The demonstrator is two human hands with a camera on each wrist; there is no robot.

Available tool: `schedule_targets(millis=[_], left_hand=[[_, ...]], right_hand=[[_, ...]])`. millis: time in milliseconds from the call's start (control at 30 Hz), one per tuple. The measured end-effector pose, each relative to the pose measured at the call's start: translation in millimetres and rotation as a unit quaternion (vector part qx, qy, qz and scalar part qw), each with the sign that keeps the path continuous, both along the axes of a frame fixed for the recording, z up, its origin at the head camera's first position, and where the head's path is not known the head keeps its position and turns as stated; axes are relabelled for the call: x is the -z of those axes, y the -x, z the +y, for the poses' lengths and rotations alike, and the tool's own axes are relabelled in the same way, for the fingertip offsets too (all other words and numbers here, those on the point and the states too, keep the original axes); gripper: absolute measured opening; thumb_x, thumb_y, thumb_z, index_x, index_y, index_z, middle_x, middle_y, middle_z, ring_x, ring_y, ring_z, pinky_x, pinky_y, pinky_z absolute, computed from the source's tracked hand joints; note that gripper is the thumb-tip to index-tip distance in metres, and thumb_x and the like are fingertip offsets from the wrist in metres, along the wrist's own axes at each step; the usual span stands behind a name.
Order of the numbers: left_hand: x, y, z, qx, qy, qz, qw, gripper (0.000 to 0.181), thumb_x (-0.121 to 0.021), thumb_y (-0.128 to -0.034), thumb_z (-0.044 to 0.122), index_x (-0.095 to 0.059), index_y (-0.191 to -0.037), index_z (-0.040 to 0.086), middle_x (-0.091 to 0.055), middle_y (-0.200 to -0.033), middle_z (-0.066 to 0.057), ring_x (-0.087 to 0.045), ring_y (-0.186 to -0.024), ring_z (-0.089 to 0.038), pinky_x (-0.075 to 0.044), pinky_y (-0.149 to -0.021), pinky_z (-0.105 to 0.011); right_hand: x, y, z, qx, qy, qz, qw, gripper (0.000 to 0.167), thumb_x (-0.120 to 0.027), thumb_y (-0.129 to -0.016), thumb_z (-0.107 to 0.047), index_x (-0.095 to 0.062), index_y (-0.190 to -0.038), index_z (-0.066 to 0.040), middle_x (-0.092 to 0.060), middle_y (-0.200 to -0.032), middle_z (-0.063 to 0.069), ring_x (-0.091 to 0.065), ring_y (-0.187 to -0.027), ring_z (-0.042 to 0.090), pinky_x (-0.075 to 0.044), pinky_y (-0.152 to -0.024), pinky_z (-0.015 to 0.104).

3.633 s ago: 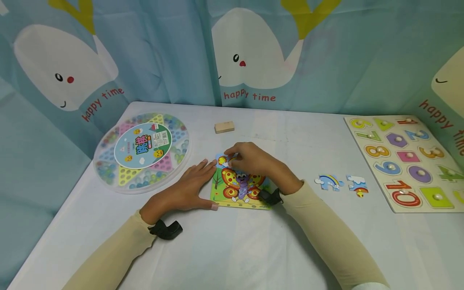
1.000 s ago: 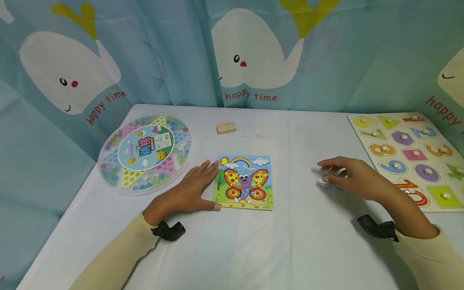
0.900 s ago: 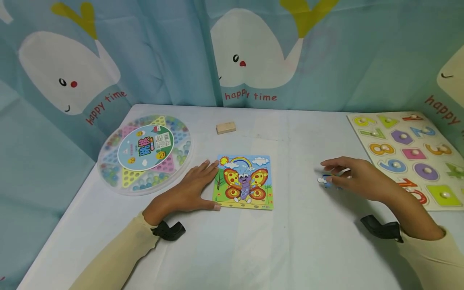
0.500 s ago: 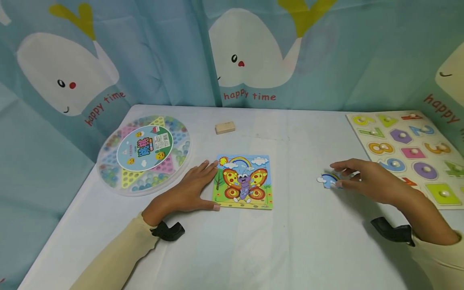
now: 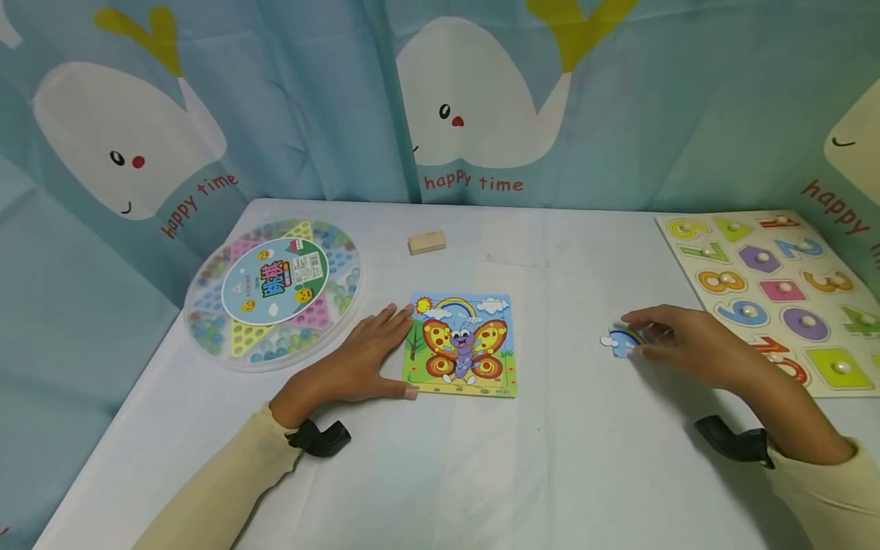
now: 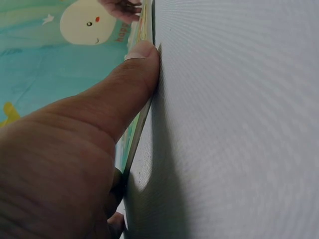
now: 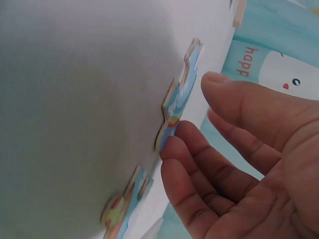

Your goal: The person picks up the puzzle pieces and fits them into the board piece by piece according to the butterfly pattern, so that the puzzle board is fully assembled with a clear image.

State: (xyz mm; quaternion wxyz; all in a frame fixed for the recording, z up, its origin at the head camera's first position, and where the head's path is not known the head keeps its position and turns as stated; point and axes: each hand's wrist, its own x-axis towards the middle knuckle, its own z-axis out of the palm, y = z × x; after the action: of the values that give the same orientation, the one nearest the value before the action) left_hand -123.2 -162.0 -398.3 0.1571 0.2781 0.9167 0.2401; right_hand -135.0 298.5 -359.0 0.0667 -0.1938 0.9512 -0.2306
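My left hand rests at the left side of a square butterfly jigsaw puzzle, fingers spread along its edge. In the left wrist view the thumb lies against the puzzle's edge. My right hand hovers over a rainbow puzzle piece, thumb and fingers apart with nothing gripped. The right wrist view shows that rainbow piece flat on the cloth, close to the fingertips. A second puzzle piece lies beside it there; the hand hides it in the head view.
A round Chinese checkers set with marbles sits at the left. At the back lies a small wooden block. The number-and-shape board stands right of my right hand, partly behind it. A whale-print curtain borders the table.
My right hand has moved off the jigsaw puzzle's top, across to the loose pieces at the right. In the last second it has shifted slightly right, uncovering more rainbow piece. The left hand stays put.
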Motion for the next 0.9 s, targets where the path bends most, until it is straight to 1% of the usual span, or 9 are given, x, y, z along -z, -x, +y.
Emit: schedule_targets(millis=[33, 200, 333, 400, 567, 700, 900], left_hand=[[0.2, -0.1, -0.2, -0.001, 0.001, -0.001, 1.0000, 0.110, -0.075, -0.0771, 0.058, -0.017, -0.156, 0.008, -0.004, -0.163, 0.002, 0.006, -0.147, -0.021, -0.002, -0.117, -0.045], [1.0, -0.6, -0.7, -0.001, 0.003, -0.001, 1.0000, 0.110, -0.074, -0.0771, 0.058, -0.016, -0.156, 0.008, -0.003, -0.163, 0.003, 0.006, -0.147, -0.020, -0.002, -0.117, -0.045], [1.0, -1.1, -1.0, -0.002, 0.004, -0.001, 1.0000, 0.110, -0.075, -0.0772, 0.058, -0.016, -0.156, 0.008, -0.003, -0.163, 0.002, 0.006, -0.147, -0.021, -0.002, -0.117, -0.045], [0.9, -1.3, -1.0, -0.002, 0.004, -0.002, 1.0000, 0.110, -0.074, -0.0773, 0.058, -0.016, -0.156, 0.008, -0.003, -0.163, 0.002, 0.006, -0.147, -0.021, -0.001, -0.117, -0.045], [-0.4, -1.3, -0.7, 0.000, 0.004, 0.001, 1.0000, 0.110, -0.074, -0.0779, 0.058, -0.016, -0.156, 0.007, -0.003, -0.163, 0.001, 0.006, -0.147, -0.021, -0.001, -0.117, -0.045], [-1.3, -0.9, -0.4, 0.001, 0.001, 0.001, 1.0000, 0.109, -0.074, -0.0780, 0.058, -0.016, -0.156, 0.007, -0.003, -0.163, 0.001, 0.006, -0.147, -0.021, -0.001, -0.117, -0.045], [-1.9, -0.5, -0.3, 0.001, 0.006, 0.002, 1.0000, 0.109, -0.074, -0.0777, 0.057, -0.017, -0.156, 0.007, -0.004, -0.163, 0.001, 0.006, -0.147, -0.020, -0.002, -0.117, -0.044]], right_hand=[[0.9, 0.4, -1.2, -0.001, -0.001, 0.002, 1.0000, 0.041, -0.076, -0.079, 0.000, -0.066, -0.118, 0.002, -0.066, -0.105, 0.013, -0.060, -0.090, 0.026, -0.053, -0.075, 0.037], [3.5, 0.8, -6.0, 0.000, -0.011, 0.014, 0.9998, 0.041, -0.078, -0.076, 0.001, -0.067, -0.116, 0.004, -0.064, -0.103, 0.013, -0.059, -0.088, 0.026, -0.052, -0.072, 0.033], [3.9, 1.9, -9.5, 0.002, -0.022, 0.000, 0.9998, 0.039, -0.077, -0.078, 0.001, -0.067, -0.116, 0.004, -0.060, -0.102, 0.015, -0.056, -0.086, 0.027, -0.049, -0.071, 0.037], [3.9, 4.0, -10.3, -0.003, -0.030, -0.007, 0.9995, 0.039, -0.076, -0.079, 0.001, -0.067, -0.116, 0.005, -0.058, -0.098, 0.014, -0.053, -0.083, 0.025, -0.047, -0.068, 0.036], [2.3, 8.7, -10.1, -0.013, -0.045, -0.021, 0.9987, 0.036, -0.077, -0.079, -0.002, -0.067, -0.113, 0.006, -0.053, -0.089, 0.006, -0.046, -0.078, 0.021, -0.040, -0.061, 0.029], [2.4, 9.2, -8.2, -0.004, -0.042, -0.035, 0.9985, 0.034, -0.078, -0.080, -0.006, -0.067, -0.110, 0.006, -0.053, -0.089, 0.005, -0.046, -0.079, 0.021, -0.040, -0.062, 0.029], [2.7, 8.0, -6.6, -0.009, -0.022, -0.025, 0.9994, 0.033, -0.079, -0.078, -0.003, -0.067, -0.108, 0.004, -0.053, -0.087, 0.003, -0.045, -0.077, 0.018, -0.039, -0.059, 0.026]])
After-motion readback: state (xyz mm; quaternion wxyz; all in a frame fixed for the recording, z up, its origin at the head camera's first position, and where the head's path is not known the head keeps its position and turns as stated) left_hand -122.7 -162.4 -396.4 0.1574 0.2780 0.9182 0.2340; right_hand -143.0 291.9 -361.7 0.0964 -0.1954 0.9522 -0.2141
